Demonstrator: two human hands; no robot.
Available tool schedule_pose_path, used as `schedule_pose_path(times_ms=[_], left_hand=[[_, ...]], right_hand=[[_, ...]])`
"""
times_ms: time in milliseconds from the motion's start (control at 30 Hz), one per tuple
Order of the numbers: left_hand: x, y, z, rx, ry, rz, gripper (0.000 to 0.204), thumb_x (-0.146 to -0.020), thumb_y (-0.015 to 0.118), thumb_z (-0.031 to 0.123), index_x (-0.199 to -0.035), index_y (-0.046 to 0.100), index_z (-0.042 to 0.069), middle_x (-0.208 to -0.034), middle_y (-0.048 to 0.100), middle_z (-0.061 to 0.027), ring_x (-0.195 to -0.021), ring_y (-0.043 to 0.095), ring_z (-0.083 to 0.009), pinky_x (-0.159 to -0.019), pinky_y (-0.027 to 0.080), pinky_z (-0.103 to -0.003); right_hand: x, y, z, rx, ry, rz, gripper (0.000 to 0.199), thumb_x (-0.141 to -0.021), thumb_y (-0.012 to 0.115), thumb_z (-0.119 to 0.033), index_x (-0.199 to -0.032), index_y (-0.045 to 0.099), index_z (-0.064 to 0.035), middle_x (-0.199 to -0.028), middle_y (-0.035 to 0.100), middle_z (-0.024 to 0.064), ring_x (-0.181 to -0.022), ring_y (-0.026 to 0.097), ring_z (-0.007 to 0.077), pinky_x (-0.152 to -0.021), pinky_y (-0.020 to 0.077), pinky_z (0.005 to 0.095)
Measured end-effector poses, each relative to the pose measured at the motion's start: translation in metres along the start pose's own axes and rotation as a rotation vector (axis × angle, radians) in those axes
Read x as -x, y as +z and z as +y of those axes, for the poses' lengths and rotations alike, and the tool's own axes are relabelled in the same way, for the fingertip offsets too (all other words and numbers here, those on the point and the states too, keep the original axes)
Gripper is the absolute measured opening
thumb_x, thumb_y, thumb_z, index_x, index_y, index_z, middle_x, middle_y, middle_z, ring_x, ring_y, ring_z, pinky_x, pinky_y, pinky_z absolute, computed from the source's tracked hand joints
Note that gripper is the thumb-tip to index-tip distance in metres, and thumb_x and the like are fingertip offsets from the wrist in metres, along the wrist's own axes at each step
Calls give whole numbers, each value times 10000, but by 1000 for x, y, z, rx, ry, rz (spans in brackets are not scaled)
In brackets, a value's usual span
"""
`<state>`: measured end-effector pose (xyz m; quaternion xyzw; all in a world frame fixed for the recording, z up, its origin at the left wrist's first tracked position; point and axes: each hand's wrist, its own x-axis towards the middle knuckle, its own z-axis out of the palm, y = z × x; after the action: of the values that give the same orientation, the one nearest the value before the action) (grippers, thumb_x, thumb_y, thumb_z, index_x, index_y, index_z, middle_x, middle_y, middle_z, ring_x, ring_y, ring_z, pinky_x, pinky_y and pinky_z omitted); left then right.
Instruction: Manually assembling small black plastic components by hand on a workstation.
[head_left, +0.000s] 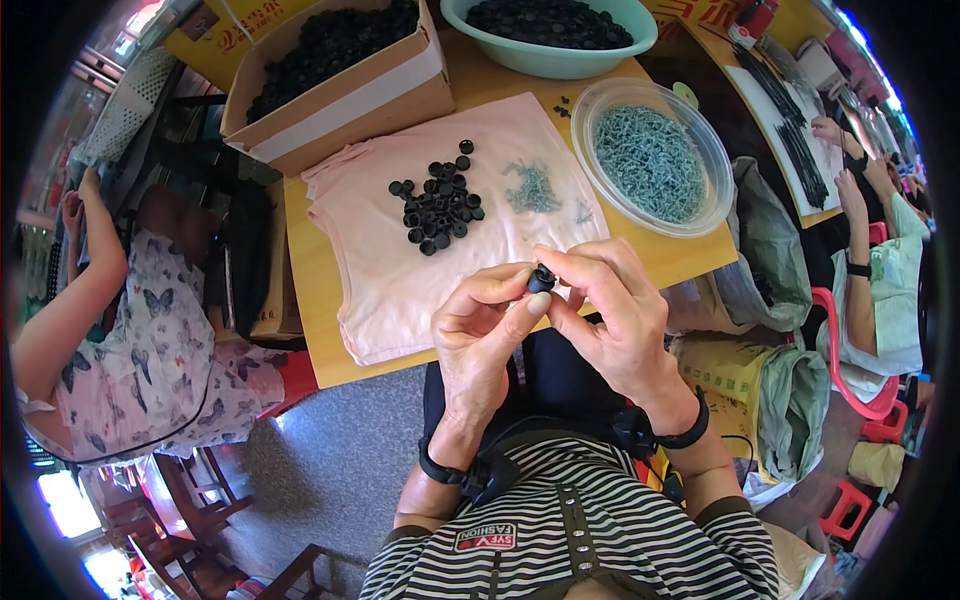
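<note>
While pinched between left hand (480, 325) and right hand (610, 310) fingertips, risked dropping cap (541, 279) if grip loosened.

Bare pink cloth (370, 270) left of grip; pile of small black round caps (438, 205) and clear plastic bowl of greenish screws (650, 160) block ahead.

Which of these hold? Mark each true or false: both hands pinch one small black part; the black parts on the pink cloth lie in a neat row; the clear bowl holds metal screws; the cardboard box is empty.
1. Both hands, left hand and right hand, pinch one small black part: true.
2. The black parts on the pink cloth lie in a neat row: false, a loose pile.
3. The clear bowl holds metal screws: true.
4. The cardboard box is empty: false, it is full of black parts.
</note>
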<state>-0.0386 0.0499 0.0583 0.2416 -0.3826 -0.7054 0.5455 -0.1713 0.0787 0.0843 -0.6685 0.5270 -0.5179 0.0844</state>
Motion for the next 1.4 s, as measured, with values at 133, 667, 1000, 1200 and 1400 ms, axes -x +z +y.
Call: schedule_pose_path(times_ms=[133, 667, 1000, 1200, 1400], left_hand=[[-1, 1, -3, 32, -26, 17, 163, -773, 676, -67, -915, 646, 8, -1026, 634, -123, -922, 606, -154, -859, 493, -300], [-10, -4, -19, 85, -105, 115, 175, -777, 685, -45, -940, 643, 4, -1041, 635, -115, -937, 600, -142, -869, 476, -292], [-45, -57, 4, -550, 71, 228, 225, -828, 644, 20, -1053, 632, 11, -1097, 579, -66, -896, 565, -116, -769, 450, -225], [-54, -73, 29, -1057, -11, 415, 281, -886, 594, 167, -1141, 598, 51, -981, 609, -38, -884, 547, -96, -783, 439, -228], [-65, -84, 21, -1256, 110, 222, 272, -864, 547, 38, -1134, 569, 14, -1119, 561, -126, -961, 555, -258, -816, 454, -302]], right_hand=[[2, 3, 6, 2, -14, 16, 433, -614, 684, 112, -1028, 616, 3, -843, 571, 87, -725, 570, 224, -619, 479, 303], [-16, 2, 19, 51, -70, -47, 345, -611, 710, 73, -940, 640, -4, -790, 581, 79, -688, 570, 224, -585, 472, 304], [-138, -20, 77, 332, 78, -80, 234, -775, 632, -86, -992, 625, 4, -838, 602, 137, -714, 595, 223, -692, 481, 319], [-186, -20, 126, 607, 45, 0, 325, -823, 653, -227, -1092, 628, -45, -909, 626, 61, -766, 558, 136, -716, 454, 264], [-137, 40, 92, 220, -49, -381, 233, -772, 588, -53, -1001, 623, -31, -900, 607, 145, -827, 584, 304, -743, 476, 375]])
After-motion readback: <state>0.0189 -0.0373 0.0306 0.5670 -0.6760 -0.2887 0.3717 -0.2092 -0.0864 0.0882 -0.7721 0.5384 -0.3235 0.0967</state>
